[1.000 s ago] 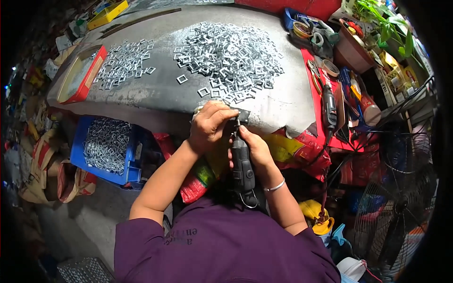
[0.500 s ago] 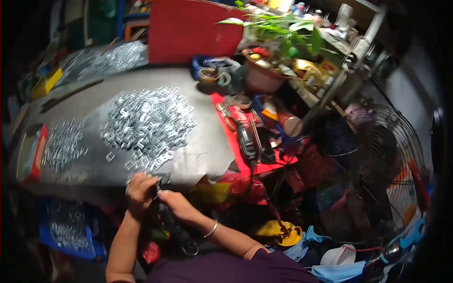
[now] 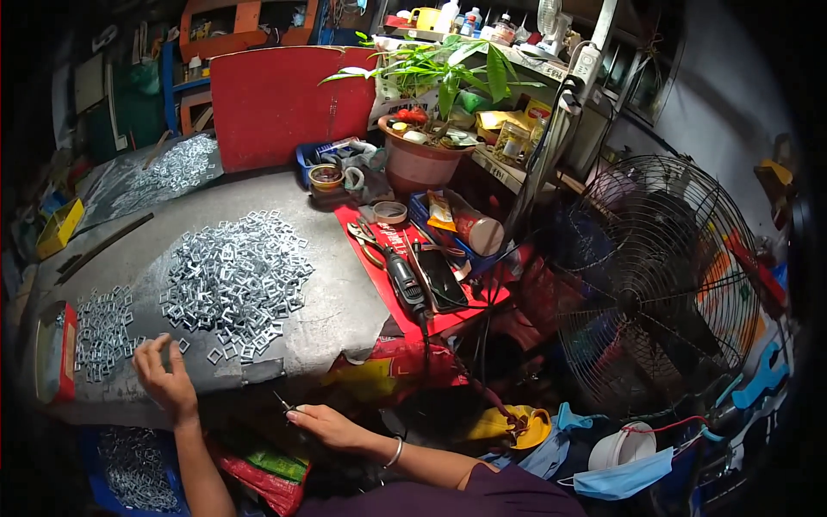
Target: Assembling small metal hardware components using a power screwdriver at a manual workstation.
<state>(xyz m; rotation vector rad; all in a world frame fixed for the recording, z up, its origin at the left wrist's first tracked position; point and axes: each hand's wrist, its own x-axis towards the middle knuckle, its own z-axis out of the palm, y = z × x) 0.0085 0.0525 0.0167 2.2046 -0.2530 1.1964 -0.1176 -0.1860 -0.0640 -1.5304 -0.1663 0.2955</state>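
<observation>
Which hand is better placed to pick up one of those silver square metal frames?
Probably the left hand: open, near the silver square metal frames, whereas the right hand grips a dark, thin-tipped tool.

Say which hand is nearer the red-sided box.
Left. The left hand is right of the box, beside the smaller pile; the right hand, holding a rotary tool, is much farther right, off the table's front edge.
</observation>
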